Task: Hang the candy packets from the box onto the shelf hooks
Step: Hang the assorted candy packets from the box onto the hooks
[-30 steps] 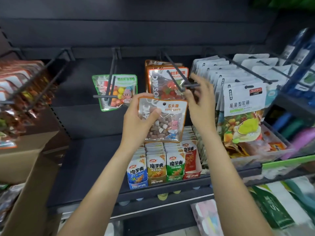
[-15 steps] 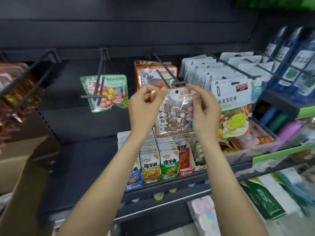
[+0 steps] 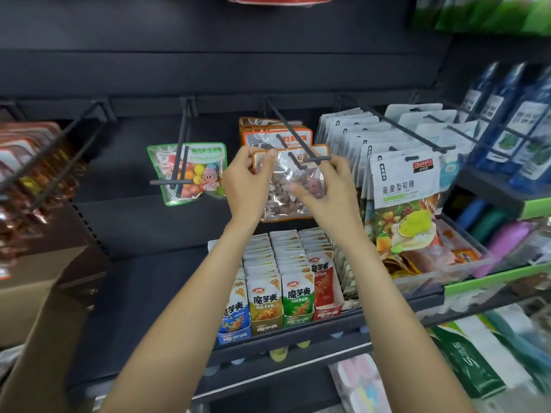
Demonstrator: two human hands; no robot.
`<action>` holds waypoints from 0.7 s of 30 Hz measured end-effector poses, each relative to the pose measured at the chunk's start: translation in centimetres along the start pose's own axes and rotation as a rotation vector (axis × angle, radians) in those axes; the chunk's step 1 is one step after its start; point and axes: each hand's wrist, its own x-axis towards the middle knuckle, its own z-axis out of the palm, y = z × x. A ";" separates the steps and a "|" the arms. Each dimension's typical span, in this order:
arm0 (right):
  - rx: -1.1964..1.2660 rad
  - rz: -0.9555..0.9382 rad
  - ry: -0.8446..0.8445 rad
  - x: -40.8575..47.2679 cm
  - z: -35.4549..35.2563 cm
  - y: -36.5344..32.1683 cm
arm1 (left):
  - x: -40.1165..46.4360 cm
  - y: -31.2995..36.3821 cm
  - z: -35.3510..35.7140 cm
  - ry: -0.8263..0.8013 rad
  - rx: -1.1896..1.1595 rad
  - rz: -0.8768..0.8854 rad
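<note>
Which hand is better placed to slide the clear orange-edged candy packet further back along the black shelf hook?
Probably the left hand: it pinches the clear orange-edged candy packet at its top corner beside the black shelf hook. The right hand lies lower, across the packet's front.

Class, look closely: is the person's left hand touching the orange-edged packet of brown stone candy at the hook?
Touching. The head view shows the left hand with thumb and fingertips pinching the top left corner of the stone candy packet.
</note>
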 end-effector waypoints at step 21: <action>-0.042 -0.152 0.205 -4.0 2.7 1.4 | -5.0 -0.1 -4.3 -0.147 0.367 0.172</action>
